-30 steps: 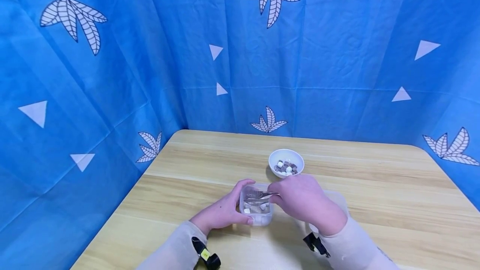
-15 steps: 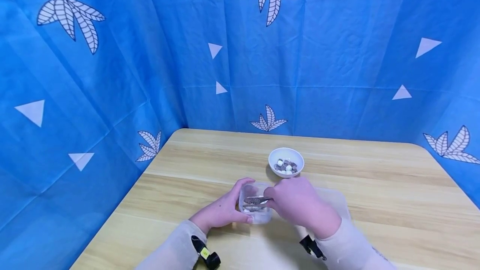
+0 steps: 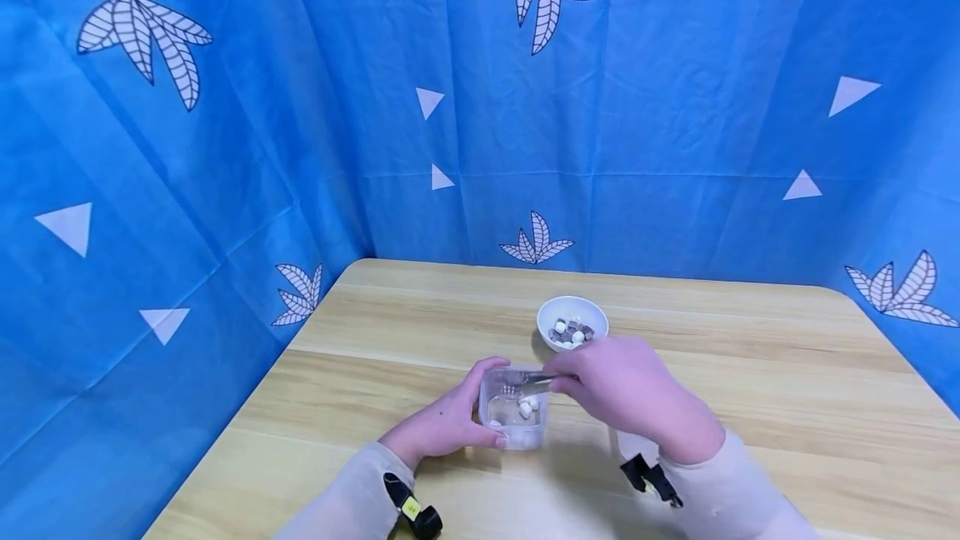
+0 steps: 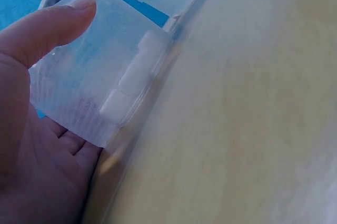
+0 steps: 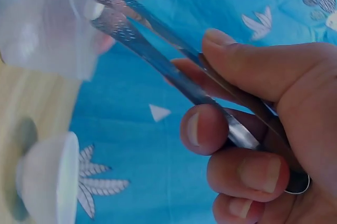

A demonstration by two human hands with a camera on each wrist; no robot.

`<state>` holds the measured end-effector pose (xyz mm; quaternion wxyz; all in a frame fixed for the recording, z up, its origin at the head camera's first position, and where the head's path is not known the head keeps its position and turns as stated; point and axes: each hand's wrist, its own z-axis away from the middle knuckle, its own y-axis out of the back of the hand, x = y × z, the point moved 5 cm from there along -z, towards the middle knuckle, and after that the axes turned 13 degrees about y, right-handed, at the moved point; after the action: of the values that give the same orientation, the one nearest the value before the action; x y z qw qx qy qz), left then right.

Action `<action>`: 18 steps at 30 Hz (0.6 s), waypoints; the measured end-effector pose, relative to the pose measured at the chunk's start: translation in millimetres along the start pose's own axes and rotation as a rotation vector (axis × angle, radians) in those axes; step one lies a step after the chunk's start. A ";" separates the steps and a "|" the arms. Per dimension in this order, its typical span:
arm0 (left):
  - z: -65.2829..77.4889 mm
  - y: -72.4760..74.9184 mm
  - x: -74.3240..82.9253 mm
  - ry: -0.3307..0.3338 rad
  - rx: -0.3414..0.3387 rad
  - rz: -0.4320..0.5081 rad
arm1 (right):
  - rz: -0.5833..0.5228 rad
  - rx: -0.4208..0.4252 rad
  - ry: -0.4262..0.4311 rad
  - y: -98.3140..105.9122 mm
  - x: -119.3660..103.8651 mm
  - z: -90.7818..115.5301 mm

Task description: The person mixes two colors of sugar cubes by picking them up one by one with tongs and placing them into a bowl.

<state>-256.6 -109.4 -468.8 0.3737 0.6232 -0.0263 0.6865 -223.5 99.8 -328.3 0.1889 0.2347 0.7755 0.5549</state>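
Note:
My left hand [image 3: 450, 419] grips a small clear plastic container [image 3: 517, 440] by its sides, thumb at the near wall and fingers at the far one. White cubes [image 3: 528, 405] lie on its floor, and they show through the wall in the left wrist view. My right hand [image 3: 626, 386] holds metal tongs [image 3: 538, 382], whose tips are over the container's opening. In the right wrist view the tongs' arms stand slightly apart, and a small white piece [image 5: 95, 10] shows at their tips; whether it is gripped is unclear.
A white bowl [image 3: 555, 307] with brown and white cubes stands behind the container. Another translucent plastic piece [image 3: 636, 447] lies on the wooden table [image 3: 750, 373], mostly hidden under my right forearm. Blue curtains [image 3: 675, 107] rise behind the table and to its left.
The tongs dipped into the container half a second ago and have since risen. My right hand has moved up and to the right. My left hand and the container stay in place.

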 end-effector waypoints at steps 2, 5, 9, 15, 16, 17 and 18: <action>0.8 0.1 -1.1 0.011 0.015 -0.011 | 0.005 0.043 -0.001 7.6 5.5 2.5; 0.9 1.2 -1.4 0.022 0.041 -0.035 | 0.025 0.102 -0.016 16.4 17.2 7.4; 0.8 2.0 -2.0 0.039 0.051 -0.047 | 0.058 0.112 -0.093 20.2 39.2 15.3; -0.3 2.0 -3.2 0.039 0.048 -0.044 | 0.039 0.049 -0.227 18.7 69.4 27.9; -0.5 2.0 -2.8 0.032 0.046 -0.044 | 0.035 0.038 -0.242 18.3 73.2 29.7; -0.7 2.0 -2.6 0.026 0.043 -0.042 | 0.035 0.028 -0.255 18.0 76.3 31.4; -0.9 2.0 -2.4 0.023 0.041 -0.042 | 0.035 0.018 -0.267 17.7 78.9 32.7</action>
<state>-258.6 -111.6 -470.3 0.3753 0.6231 0.0052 0.6862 -267.2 175.2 -324.3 0.2788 0.3217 0.7440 0.5150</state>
